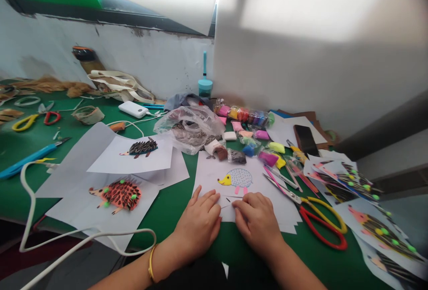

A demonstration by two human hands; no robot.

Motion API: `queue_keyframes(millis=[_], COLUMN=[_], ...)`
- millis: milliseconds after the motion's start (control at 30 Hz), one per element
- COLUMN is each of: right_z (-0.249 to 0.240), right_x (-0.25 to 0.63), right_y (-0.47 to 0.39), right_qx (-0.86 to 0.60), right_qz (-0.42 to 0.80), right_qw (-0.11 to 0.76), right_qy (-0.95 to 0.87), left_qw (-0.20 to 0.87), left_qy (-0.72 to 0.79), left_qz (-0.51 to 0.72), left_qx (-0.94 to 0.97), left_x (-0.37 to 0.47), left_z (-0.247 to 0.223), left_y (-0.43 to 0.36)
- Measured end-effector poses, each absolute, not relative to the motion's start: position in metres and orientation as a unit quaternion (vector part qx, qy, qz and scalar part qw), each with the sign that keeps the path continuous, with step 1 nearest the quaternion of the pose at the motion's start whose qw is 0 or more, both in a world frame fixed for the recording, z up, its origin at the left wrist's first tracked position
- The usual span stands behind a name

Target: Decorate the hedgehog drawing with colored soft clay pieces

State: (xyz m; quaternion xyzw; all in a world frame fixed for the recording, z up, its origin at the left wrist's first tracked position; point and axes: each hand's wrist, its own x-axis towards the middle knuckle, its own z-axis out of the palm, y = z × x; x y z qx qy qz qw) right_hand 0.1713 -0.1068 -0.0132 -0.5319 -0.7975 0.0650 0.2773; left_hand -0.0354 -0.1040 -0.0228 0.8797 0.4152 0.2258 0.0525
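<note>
Two bare hands at a green table [174, 210], working over a sheet of white paper [207, 174]. The left hand [200, 216] is palm down, its fingers extended and slightly spread, the fingertips on the near left part of the sheet. The right hand [257, 218] lies opposite, its fingers bent inward; whether thumb and forefinger pinch anything cannot be told. A small dark strip [228, 200] lies between the two sets of fingertips. Just beyond the hands, on the sheet, is the hedgehog picture [236, 178], with a yellow face, a blue-speckled body and two pink feet; its snout points toward the left hand's side.

Right of the right hand, scissors [302, 200] with one yellow and one red handle lie with their blades partly over the sheet. Farther right are several hedgehog cards [384, 232], overlapping; beyond the scissors is a dark phone [306, 140]. Left of the left hand, a reddish hedgehog [122, 194] with dark spines and green balls lies on paper, and a dark-spined hedgehog [143, 147] on another sheet behind it. Ahead of both hands are small packets of coloured clay [236, 156] and a clear plastic bag [192, 129]. A yellow bracelet [151, 264] circles the left wrist.
</note>
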Motion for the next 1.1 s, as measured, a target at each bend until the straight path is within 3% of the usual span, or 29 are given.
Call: queue_keyframes(millis=[367, 567, 1100], right_z=[-0.0138, -0.0131, -0.0184], right_x=[0.1685, 0.1706, 0.1682], right_y=[-0.1087, -0.1082, -0.1067], right_qx=[-0.497, -0.497, -0.500], right_qz=[0.083, 0.090, 0.111], right_qw=[0.265, 0.303, 0.234], right_qy=[-0.822, -0.808, -0.826], left_qw=[0.054, 0.057, 0.060], left_qy=[0.415, 0.415, 0.414], left_qz=[0.236, 0.236, 0.233], left_qx=[0.877, 0.877, 0.878], left_x=[-0.0358, -0.0359, -0.0365], left_z=[-0.0255, -0.0233, -0.0256], left_y=[-0.1032, -0.1040, -0.1037])
